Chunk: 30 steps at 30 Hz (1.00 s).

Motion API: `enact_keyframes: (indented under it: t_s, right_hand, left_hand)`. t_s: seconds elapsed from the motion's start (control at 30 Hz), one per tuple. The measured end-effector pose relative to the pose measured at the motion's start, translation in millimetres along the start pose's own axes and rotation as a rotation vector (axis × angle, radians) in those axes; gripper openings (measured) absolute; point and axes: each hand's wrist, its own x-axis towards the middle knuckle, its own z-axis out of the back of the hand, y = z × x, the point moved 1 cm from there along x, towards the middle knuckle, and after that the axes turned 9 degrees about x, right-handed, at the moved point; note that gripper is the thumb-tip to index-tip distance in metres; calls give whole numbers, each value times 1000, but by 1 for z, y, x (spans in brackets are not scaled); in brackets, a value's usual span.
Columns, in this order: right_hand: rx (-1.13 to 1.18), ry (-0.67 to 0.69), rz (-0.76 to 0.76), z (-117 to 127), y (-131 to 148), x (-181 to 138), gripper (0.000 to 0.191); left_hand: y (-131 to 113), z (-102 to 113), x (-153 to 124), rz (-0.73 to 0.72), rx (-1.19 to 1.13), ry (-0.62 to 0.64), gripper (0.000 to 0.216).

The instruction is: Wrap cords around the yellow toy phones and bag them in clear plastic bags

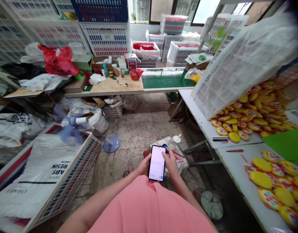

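A smartphone (156, 165) with a bright, mostly white screen is held upright low in the middle of the view, in front of a pink garment. My left hand (143, 165) is closed around its left edge, fingers passing behind it. On the other side, my right hand (171, 163) grips the right edge, with the thumb over the upper right of the screen. The fingers behind the phone are hidden. Just beyond it, a low white stool (181, 157) bears a lidded clear jar (174, 142) and a crumpled plastic bag.
On the right table (202, 126) lie heaps of yellow round toy pieces (260, 165), a pen and a red-handled tool (235, 150). A blue fan (73, 121) stands left beside a large white crate (73, 174). A cluttered workbench (115, 85) runs across the back.
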Motion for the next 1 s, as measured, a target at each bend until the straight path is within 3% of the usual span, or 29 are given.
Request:
enact_keyframes:
  t_s: [1.0]
  right_hand:
    - [109,123,-121,17,-22,-32,57]
  left_hand:
    - [-1,13,6,-1,-22,-25,52]
